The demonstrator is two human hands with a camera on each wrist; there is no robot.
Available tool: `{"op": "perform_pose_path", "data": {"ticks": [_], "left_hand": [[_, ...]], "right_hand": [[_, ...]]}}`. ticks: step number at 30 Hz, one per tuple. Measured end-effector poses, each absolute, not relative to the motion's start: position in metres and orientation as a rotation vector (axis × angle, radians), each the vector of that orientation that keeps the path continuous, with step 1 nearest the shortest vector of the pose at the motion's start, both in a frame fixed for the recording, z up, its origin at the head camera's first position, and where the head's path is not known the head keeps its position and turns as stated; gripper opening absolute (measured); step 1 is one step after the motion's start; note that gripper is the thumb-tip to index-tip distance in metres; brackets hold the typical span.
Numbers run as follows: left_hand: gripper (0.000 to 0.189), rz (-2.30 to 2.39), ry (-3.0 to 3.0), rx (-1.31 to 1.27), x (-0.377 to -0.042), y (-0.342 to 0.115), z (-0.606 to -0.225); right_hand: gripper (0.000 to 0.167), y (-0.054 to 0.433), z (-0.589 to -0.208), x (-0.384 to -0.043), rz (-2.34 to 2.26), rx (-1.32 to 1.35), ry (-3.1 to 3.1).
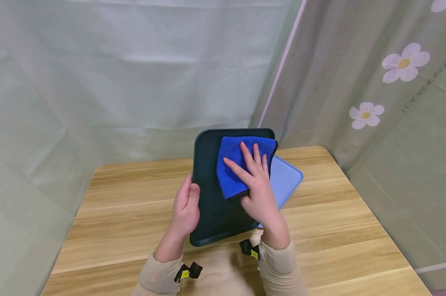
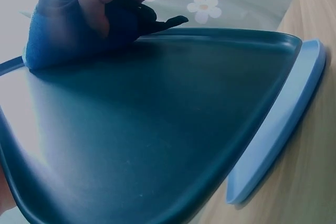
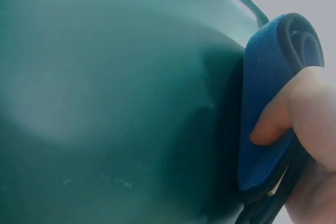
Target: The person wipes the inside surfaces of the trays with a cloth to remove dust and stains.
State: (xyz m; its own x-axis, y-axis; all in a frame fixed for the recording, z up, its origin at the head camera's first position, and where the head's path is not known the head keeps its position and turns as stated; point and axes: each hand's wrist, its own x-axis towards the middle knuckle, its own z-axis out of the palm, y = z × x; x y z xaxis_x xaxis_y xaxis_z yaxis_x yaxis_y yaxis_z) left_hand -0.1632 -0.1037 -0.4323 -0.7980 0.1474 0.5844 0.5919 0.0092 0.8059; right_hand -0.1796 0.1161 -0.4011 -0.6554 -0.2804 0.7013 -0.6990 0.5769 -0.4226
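Note:
A dark green tray is held up, tilted, above the table. My left hand grips its left edge, with the thumb along the rim and the other fingers mostly hidden. Against the tray's upper right part lies a folded blue cloth with black edging. My right hand holds this cloth to the tray's face, fingers spread over it. In the right wrist view, the thumb presses on the cloth's folded side. Faint pale marks show on the tray's surface in that view.
A light blue tray lies on the wooden table, partly hidden behind the green one. Pale curtains hang behind the table and along its sides, with printed white flowers on the right.

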Motion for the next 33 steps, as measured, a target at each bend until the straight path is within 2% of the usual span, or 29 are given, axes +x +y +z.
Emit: {"op": "perform_pose_path", "data": {"ticks": [13,33], "left_hand": [[0.043,-1.828,-1.947,-0.747,-0.164,-0.103,-0.433],[0.046,-1.873,-1.956,-0.683,-0.165,-0.101,-0.434]], "right_hand": [[0.1,0.123,-0.401,-0.181,0.957,0.748,-2.265],[0.107,0.105,-0.398,-0.176,0.917,0.83,-2.326]]}}
